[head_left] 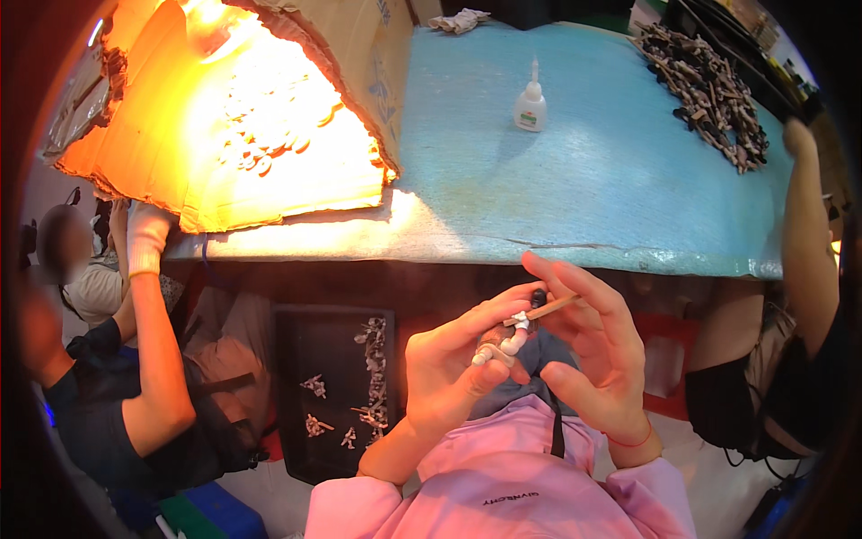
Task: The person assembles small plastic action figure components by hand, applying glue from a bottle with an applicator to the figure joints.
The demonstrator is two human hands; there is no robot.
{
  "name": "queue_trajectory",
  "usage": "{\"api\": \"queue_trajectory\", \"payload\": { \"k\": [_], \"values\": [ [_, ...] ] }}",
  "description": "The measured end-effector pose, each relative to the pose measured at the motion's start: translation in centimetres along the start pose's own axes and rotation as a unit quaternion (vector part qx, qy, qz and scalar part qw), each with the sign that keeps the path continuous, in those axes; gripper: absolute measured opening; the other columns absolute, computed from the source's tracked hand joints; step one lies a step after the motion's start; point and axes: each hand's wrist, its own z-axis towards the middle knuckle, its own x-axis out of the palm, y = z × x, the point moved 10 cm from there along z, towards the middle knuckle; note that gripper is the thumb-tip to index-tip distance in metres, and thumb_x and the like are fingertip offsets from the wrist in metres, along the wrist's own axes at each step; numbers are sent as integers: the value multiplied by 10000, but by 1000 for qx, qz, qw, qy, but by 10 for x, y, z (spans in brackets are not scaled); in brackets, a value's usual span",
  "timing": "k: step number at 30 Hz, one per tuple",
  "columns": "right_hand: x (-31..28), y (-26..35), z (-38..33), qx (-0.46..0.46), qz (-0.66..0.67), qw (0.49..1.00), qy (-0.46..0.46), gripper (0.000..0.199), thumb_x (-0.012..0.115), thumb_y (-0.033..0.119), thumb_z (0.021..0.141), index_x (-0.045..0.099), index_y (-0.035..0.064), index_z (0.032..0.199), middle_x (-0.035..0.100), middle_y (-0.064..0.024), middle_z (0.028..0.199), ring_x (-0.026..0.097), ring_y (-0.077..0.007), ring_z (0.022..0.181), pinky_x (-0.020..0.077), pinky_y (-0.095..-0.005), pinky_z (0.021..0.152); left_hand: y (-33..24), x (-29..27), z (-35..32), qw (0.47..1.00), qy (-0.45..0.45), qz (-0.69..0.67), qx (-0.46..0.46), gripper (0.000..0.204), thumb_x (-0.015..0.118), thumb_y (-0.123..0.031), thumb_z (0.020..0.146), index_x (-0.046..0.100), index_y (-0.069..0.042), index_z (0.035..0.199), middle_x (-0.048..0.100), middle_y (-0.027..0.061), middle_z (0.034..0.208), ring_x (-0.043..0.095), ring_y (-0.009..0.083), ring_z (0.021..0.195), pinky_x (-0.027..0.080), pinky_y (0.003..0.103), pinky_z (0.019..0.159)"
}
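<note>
My left hand (455, 352) is closed around a small painted figurine (503, 345), with fingers behind it and the thumb below. The figurine has a black head, a brown body and pale limbs, and it lies tilted. A thin light-brown stick (555, 308) runs across it, slanting up to the right. Beside it, my right hand (600, 346) has its fingers stretched out and its thumb well apart. The stick's far end reaches the right fingers, apparently touching them without a grip. Both hands are above my lap, in front of the table edge.
A blue-covered table (467, 153) carries a white glue bottle (531, 111), a heap of small brown-and-black figures (705, 99) and a brightly lit cardboard box (373, 81) with small parts inside. A black tray (316, 359) with figurines stands lower left. Co-workers sit on both sides.
</note>
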Motion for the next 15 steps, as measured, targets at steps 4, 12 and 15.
{"api": "queue_trajectory", "payload": {
  "k": [4, 12, 15],
  "values": [
    [5, 9, -4, -51, -65, 996, 24, 755, 667, 81, 736, 224, 37, 1347, 308, -270, 1341, 408, -325, 1193, 373, -418, 952, 7, 3, 0, 994, 28, -97, -50, 538, 633, -304, 810, 485, 42, 1195, 457, 213, 1245, 546, 229, 966, 527, 289, 621],
    [6, 24, -5, -181, -196, 962, -58, 666, 696, -15, 665, 366, 8, 1243, 452, -279, 1199, 566, -316, 941, 486, -336, 725, 26, 11, -5, 956, 49, -254, -138, 507, 592, -269, 836, 472, 77, 1186, 532, 194, 1135, 586, 229, 876, 524, 308, 571],
    [4, 38, -5, -240, -252, 933, -90, 526, 726, -1, 618, 523, -34, 1103, 561, -263, 1062, 618, -297, 782, 506, -286, 610, 27, 18, -5, 926, 90, -332, -157, 452, 565, -232, 850, 481, 61, 1184, 531, 180, 1125, 586, 226, 865, 521, 318, 569]
  ]
}}
